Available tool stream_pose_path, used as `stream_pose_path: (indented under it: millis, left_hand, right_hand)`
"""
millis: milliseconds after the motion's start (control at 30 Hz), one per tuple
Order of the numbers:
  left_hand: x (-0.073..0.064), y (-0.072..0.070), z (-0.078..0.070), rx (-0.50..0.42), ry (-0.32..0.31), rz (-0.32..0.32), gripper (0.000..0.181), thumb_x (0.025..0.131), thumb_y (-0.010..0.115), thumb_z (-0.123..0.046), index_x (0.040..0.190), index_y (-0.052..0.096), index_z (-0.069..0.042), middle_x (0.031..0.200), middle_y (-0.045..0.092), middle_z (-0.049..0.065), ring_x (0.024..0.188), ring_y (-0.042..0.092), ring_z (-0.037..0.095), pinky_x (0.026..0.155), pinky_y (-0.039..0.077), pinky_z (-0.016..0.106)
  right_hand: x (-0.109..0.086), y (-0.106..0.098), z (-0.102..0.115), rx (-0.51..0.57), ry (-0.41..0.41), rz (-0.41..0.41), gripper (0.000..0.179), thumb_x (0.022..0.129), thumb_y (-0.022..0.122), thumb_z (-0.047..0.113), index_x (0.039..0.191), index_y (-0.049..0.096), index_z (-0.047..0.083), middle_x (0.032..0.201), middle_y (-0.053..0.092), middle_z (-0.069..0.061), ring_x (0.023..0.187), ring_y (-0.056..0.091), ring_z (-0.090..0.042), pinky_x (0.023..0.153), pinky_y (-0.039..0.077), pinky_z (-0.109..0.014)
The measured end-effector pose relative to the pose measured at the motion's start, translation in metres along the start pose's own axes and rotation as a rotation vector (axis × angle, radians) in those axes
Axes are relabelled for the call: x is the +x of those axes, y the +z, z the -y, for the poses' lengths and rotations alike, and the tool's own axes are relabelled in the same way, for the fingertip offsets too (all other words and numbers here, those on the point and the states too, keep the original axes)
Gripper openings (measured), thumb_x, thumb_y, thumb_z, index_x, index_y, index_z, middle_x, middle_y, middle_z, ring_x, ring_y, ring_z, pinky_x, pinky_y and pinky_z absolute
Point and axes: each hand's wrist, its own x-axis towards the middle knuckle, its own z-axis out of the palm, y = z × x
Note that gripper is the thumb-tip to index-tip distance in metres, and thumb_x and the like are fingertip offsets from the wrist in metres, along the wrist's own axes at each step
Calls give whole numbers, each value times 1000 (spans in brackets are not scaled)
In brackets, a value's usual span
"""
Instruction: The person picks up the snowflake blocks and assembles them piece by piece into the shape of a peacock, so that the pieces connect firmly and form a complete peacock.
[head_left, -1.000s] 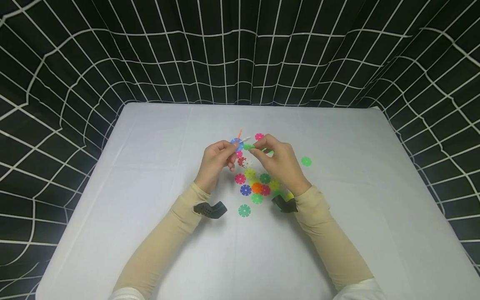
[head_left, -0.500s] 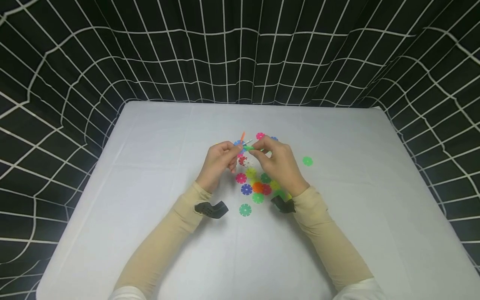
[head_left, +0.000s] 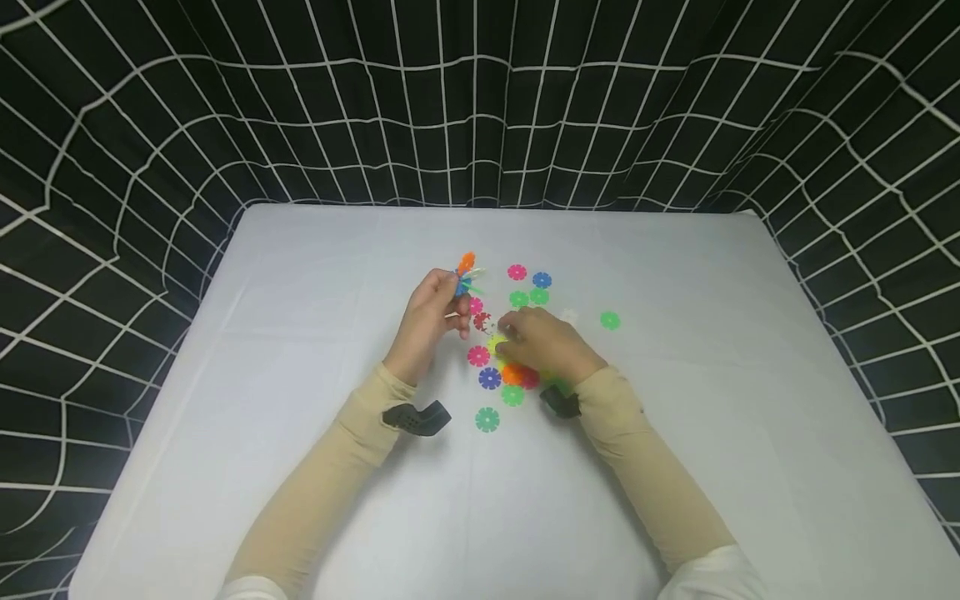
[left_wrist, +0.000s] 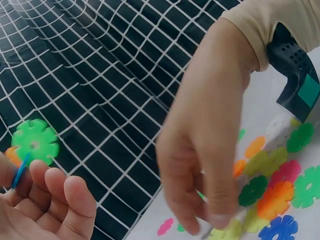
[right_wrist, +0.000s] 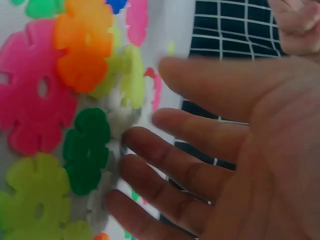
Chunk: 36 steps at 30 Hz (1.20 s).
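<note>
In the head view my left hand pinches a blue notched plastic disc, raised above the table. Joined to its edge are an orange disc, a green disc and a pale, whitish one. The left wrist view shows the blue disc edge-on between thumb and fingers. My right hand reaches low over the loose discs with nothing in its grasp, thumb and fingers spread. Near its fingertips in the right wrist view are a yellow disc, a white disc and a dark green disc.
Several more notched discs lie on the white table: a teal one nearest me, a pink and a blue one farther back, a green one at right. A black curtain with white grid lines surrounds the table.
The right hand, which pinched the green disc against the blue one, has let go and moved down to the loose discs. The green disc stays on the joined piece, which the left hand has turned.
</note>
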Motion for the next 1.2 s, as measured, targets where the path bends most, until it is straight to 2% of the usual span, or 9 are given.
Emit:
stream_pose_path:
  millis: [167, 233, 300, 467, 633, 767, 933, 1000, 1200]
  left_hand:
    - [0, 1, 2, 45, 23, -1, 17, 104, 56, -26, 105, 56, -9, 80, 60, 2, 71, 58, 18, 61, 55, 23]
    - [0, 1, 3, 40, 30, 3, 17, 103, 59, -24, 106, 58, -8, 81, 64, 1, 75, 60, 22, 61, 56, 23]
    - [1, 1, 4, 26, 37, 9, 16, 102, 60, -22, 105, 58, -7, 81, 66, 0, 77, 62, 21, 61, 56, 23]
    - [1, 0, 5, 34, 45, 13, 18, 101, 60, -18, 111, 61, -2, 81, 64, -2, 74, 60, 13, 62, 56, 22]
    - [1, 0, 4, 88, 29, 11, 28, 104, 58, -22, 117, 63, 3, 86, 63, -1, 80, 59, 14, 67, 56, 22]
    - [0, 0, 3, 104, 16, 50, 30, 106, 52, -24, 115, 58, 4, 85, 64, 0, 79, 62, 16, 67, 56, 24]
    - [-2, 1, 2, 145, -12, 117, 21, 105, 54, -22, 104, 59, -2, 72, 57, -2, 67, 56, 15, 68, 54, 25]
    - [-3, 2, 2, 169, -14, 132, 20, 104, 56, -23, 100, 60, -4, 70, 53, -2, 66, 54, 15, 69, 52, 26]
    - [-3, 4, 2, 205, -19, 128, 22, 103, 59, -28, 94, 62, -7, 68, 48, -2, 67, 53, 17, 72, 51, 27]
  right_hand:
    - [3, 7, -3, -93, -31, -19, 42, 92, 71, 31, 127, 66, 9, 116, 65, -7, 103, 59, -24, 91, 57, -43]
    - [4, 9, -5, -101, -39, -34, 36, 92, 71, 28, 122, 67, 9, 110, 65, -6, 97, 59, -23, 86, 57, -40]
    - [6, 9, -7, -61, -35, -45, 31, 94, 69, 27, 119, 69, 9, 105, 65, -5, 94, 58, -22, 82, 57, -38]
    - [1, -6, -14, 160, -22, -110, 26, 100, 63, 25, 120, 69, 9, 108, 69, -7, 98, 60, -26, 91, 57, -42]
    - [-9, -29, -19, 371, -28, -275, 26, 101, 63, 25, 120, 68, 9, 116, 71, -10, 104, 63, -29, 93, 56, -45]
    - [-18, -40, -17, 518, -89, -369, 25, 100, 64, 26, 115, 70, 8, 113, 71, -10, 101, 65, -27, 94, 56, -43]
    - [-27, -45, -7, 666, -192, -388, 23, 99, 67, 25, 114, 71, 9, 108, 73, -11, 100, 69, -24, 99, 56, -42]
    - [-29, -45, -4, 667, -220, -383, 23, 99, 67, 25, 113, 71, 8, 107, 73, -12, 101, 69, -25, 100, 56, -43]
    - [-32, -44, 0, 554, -257, -370, 22, 100, 66, 25, 111, 73, 8, 106, 72, -10, 106, 64, -24, 102, 52, -48]
